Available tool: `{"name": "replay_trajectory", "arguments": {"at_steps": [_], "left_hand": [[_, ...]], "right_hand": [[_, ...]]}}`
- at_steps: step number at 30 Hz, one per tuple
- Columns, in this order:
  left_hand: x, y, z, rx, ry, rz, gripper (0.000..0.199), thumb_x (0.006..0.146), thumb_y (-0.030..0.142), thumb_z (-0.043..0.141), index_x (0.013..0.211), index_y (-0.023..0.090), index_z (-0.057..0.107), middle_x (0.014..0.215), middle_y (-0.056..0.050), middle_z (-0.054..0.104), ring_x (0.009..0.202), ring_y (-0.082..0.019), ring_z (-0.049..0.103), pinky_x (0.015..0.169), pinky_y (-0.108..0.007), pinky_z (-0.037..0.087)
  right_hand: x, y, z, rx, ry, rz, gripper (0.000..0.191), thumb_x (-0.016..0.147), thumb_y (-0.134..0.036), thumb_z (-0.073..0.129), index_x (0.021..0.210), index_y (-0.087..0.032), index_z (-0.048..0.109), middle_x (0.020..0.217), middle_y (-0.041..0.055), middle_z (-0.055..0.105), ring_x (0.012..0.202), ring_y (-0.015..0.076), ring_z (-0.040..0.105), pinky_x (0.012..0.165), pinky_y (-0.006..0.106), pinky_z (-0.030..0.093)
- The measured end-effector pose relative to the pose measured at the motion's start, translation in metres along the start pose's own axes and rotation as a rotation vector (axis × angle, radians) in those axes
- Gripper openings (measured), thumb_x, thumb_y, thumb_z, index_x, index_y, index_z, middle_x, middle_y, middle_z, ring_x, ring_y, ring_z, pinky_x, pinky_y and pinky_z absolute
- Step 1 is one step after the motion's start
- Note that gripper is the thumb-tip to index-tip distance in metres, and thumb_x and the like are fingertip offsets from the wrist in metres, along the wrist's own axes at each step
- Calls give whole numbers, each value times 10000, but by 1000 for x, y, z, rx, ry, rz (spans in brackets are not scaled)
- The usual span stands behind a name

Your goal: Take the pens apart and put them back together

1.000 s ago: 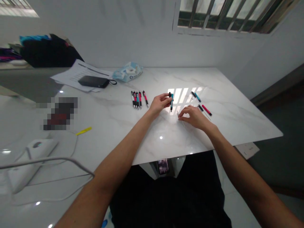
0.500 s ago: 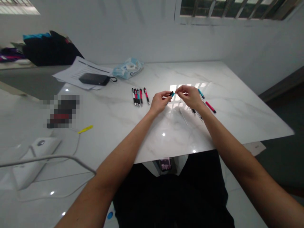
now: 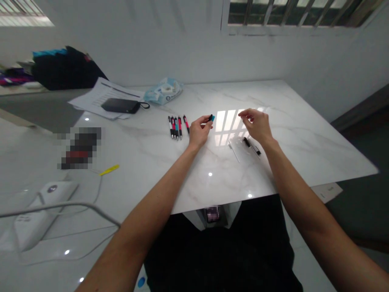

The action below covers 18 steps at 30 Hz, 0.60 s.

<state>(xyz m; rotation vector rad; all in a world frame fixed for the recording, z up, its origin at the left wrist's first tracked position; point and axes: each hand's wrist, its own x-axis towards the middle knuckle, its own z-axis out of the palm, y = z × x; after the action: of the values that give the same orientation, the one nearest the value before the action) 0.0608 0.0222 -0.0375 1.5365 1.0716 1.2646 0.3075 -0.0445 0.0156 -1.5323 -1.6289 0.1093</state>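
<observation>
Right of the pen row (image 3: 176,127), hands just parted: left hand (image 3: 199,132) grip clamped on a small teal-black pen piece (image 3: 211,118); right hand (image 3: 254,123) grip open, empty, above two black pen parts (image 3: 247,142) and one thin refill (image 3: 234,151). Row counts five pens on the bench (image 3: 304,154).

Nothing was legible on the pens (image 3: 178,127); print on the papers (image 3: 100,97) and the adjacent packet (image 3: 162,91) was too small to read.

On my feed: black pouch (image 3: 120,106) on printed papers (image 3: 91,97), blue plastic packet (image 3: 162,91) behind, marble table (image 3: 304,142), barred window (image 3: 288,12) above.
</observation>
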Motion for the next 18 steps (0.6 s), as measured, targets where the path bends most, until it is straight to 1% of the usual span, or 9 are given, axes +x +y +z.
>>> {"name": "replay_trajectory", "arguments": {"at_steps": [3, 5, 7, 9, 10, 11, 14, 16, 18], "left_hand": [[1, -1, -1, 0, 0, 5, 215, 967, 240, 755, 1174, 233, 812, 1118, -70, 838, 822, -168, 787, 696, -265, 608], [1, -1, -1, -1, -4, 12, 220, 964, 250, 761, 1179, 232, 809, 1123, -74, 837, 824, -168, 789, 692, -261, 603], [1, 0, -1, -9, -7, 10, 223, 962, 237, 755, 1178, 228, 810, 1129, -77, 837, 822, -166, 790, 695, -260, 598], [0, 2, -1, -20, -8, 3, 227, 955, 224, 752, 1175, 223, 812, 1134, -79, 837, 816, -163, 788, 697, -259, 593], [0, 3, -1, -25, -7, -2, 230, 951, 225, 755, 1173, 221, 813, 1135, -80, 838, 812, -163, 787, 694, -259, 590], [0, 4, -1, -30, -5, -9, 234, 945, 231, 761, 1172, 219, 814, 1133, -81, 838, 811, -163, 786, 691, -257, 587], [-1, 7, 0, -45, -2, -24, 257, 921, 260, 784, 1172, 217, 818, 1135, -83, 842, 822, -168, 784, 679, -253, 580], [-2, 9, 1, -53, -14, -19, 263, 904, 273, 796, 1160, 220, 825, 1123, -74, 846, 833, -170, 781, 684, -254, 583], [-4, 11, 2, -62, -37, -8, 260, 892, 284, 803, 1142, 220, 833, 1081, -64, 850, 839, -174, 776, 688, -256, 586]], "right_hand": [[-2, -2, -20, -46, 29, 4, 217, 940, -209, 644, 1011, -220, 849, 981, 66, 846, 859, 215, 753, 876, 406, 589], [-14, -9, -37, -64, 15, 6, 204, 947, -250, 672, 1025, -223, 858, 953, 62, 841, 826, 212, 744, 850, 400, 584], [-35, -17, -52, -90, -57, 9, 186, 956, -307, 698, 1001, -239, 865, 909, 49, 833, 763, 203, 723, 804, 393, 580], [-62, -23, -63, -123, -141, 10, 165, 957, -340, 724, 947, -260, 867, 888, 41, 826, 740, 206, 712, 788, 401, 580], [-77, -24, -67, -133, -163, 19, 158, 960, -349, 732, 935, -273, 868, 879, 40, 823, 731, 213, 710, 783, 412, 581], [-91, -24, -71, -138, -169, 36, 152, 961, -357, 738, 926, -286, 868, 874, 40, 822, 723, 222, 709, 783, 427, 584], [-127, -21, -76, -145, -208, 88, 134, 970, -386, 755, 967, -316, 870, 948, 53, 845, 777, 273, 730, 813, 487, 599], [-141, -18, -77, -171, -219, 96, 124, 966, -369, 763, 1004, -323, 871, 1005, 65, 854, 884, 320, 751, 869, 532, 603], [-148, -17, -74, -197, -231, 92, 126, 957, -320, 763, 1016, -320, 873, 1037, 73, 858, 974, 350, 756, 921, 558, 600]]}}
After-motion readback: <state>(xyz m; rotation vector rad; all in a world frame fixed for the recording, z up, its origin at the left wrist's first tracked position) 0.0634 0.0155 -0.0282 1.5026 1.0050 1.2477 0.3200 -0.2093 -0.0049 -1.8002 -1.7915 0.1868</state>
